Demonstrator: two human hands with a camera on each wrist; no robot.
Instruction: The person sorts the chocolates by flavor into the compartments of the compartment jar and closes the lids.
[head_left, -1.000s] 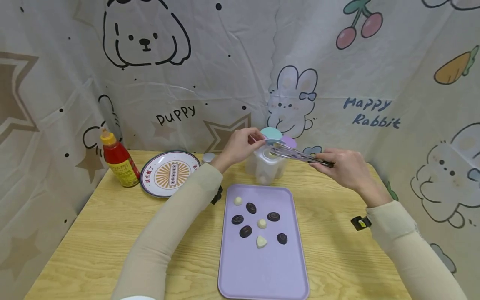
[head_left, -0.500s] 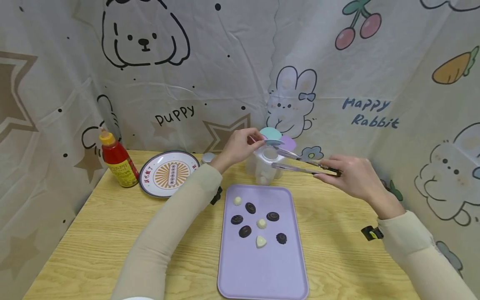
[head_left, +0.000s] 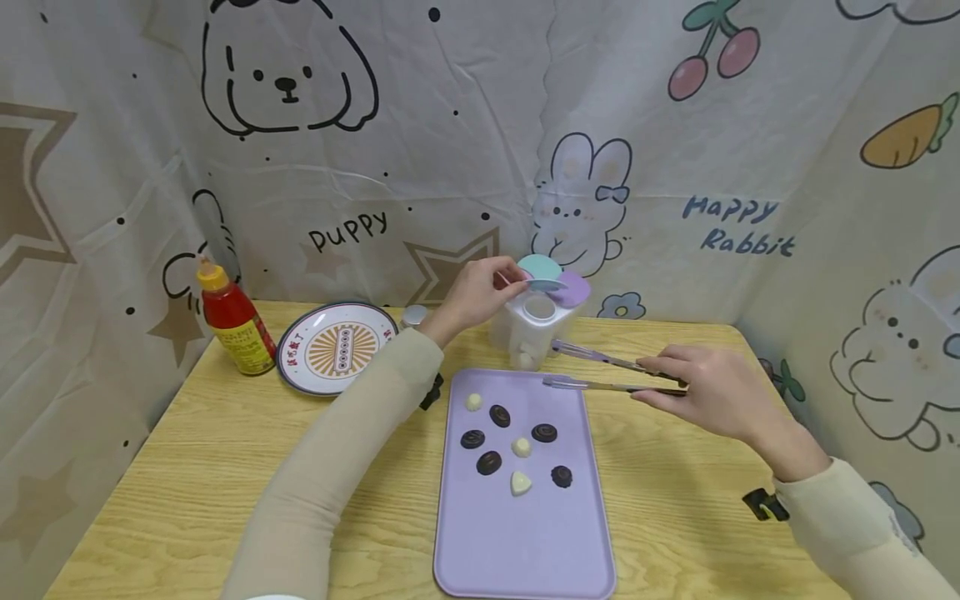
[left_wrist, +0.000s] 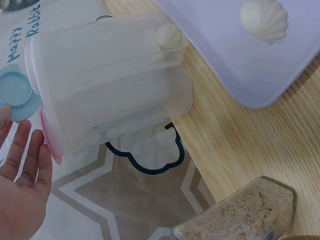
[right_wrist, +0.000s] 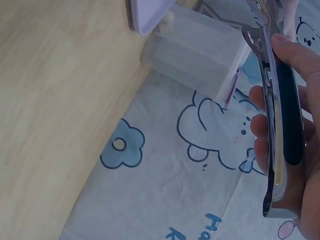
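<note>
My left hand (head_left: 482, 292) pinches the raised blue lid (left_wrist: 15, 92) of a translucent multi-compartment container (left_wrist: 110, 75) at the back of the table. Under that lid the compartment's round mouth is uncovered. Low inside the container lies a white shell-shaped chocolate (left_wrist: 169, 36). My right hand (head_left: 708, 392) grips metal tongs (right_wrist: 274, 100) with dark handles. Their arms are spread with nothing between the tips, close over the far right corner of a lilac tray (head_left: 525, 550). Dark chocolates (head_left: 489, 463) and white chocolates (head_left: 521, 482), several in all, lie on the tray.
Left of the container, a patterned plate (head_left: 337, 348) leans by a red sauce bottle (head_left: 242, 325) with a yellow cap. A small jar (head_left: 414, 316) of coarse grains (left_wrist: 245, 212) stands behind the left forearm. A printed curtain (head_left: 450, 167) borders the wooden table (head_left: 300, 483).
The tongs have drawn back from the container's mouth toward me and to the right, and their arms have spread apart. My left hand stays at the lid. The tray's chocolates have not moved.
</note>
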